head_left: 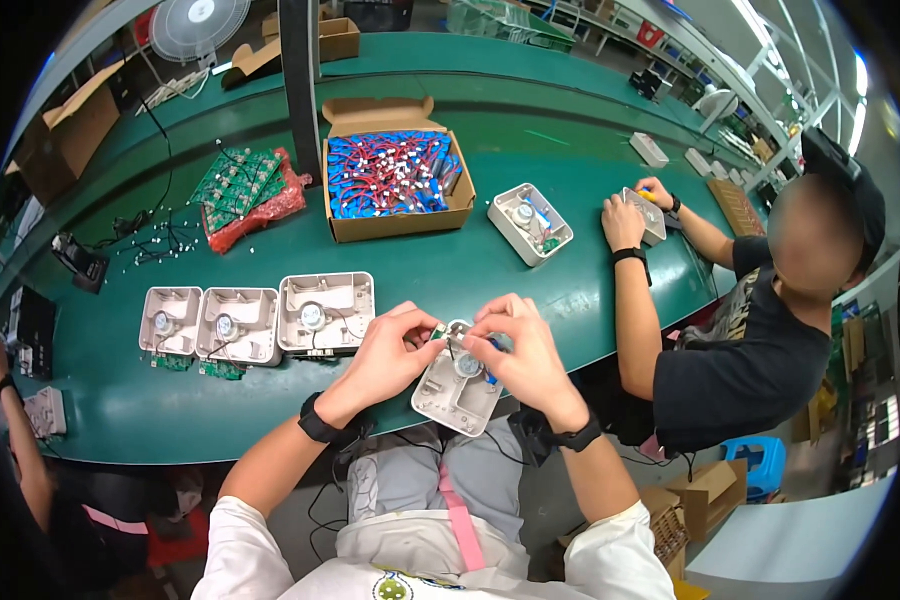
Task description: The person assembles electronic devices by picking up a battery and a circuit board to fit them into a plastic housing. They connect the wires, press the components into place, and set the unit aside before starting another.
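— What is the person wearing on top?

— A white top with short sleeves [242, 525] that end above the elbows, leaving both forearms bare. There is a small round badge [392, 588] in green and yellow low on the chest.

— Anything on the wrists?

— A black band on each: a wristband [317, 420] by the left hand [385, 352] and another black wristband [577, 436] by the right hand [522, 350].

— And below?

— Grey trousers [420, 475], with a pink strap [460, 520] running down the lap. Thin black cables [322, 500] trail beside the left knee.

— Gloves?

— The hands are bare.
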`<action>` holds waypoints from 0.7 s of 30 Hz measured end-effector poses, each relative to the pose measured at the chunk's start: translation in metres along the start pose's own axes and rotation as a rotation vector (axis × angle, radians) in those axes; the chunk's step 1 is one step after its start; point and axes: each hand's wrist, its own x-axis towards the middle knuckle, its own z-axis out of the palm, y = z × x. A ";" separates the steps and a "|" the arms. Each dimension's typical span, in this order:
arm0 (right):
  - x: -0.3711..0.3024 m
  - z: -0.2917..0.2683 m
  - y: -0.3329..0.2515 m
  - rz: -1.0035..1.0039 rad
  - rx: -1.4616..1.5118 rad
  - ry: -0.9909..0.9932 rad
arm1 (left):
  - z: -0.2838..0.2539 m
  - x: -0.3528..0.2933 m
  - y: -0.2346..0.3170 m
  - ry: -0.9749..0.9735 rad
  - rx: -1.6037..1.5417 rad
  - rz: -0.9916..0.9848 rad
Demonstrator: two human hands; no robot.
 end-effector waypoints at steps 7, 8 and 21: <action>0.003 0.027 0.009 -0.080 0.141 0.080 | 0.001 -0.007 -0.004 -0.002 0.027 0.090; 0.004 0.027 0.010 -0.087 0.144 0.073 | 0.002 -0.007 -0.004 -0.006 0.040 0.115; 0.005 0.031 0.012 -0.107 0.177 0.095 | 0.009 -0.005 0.005 0.079 0.152 0.226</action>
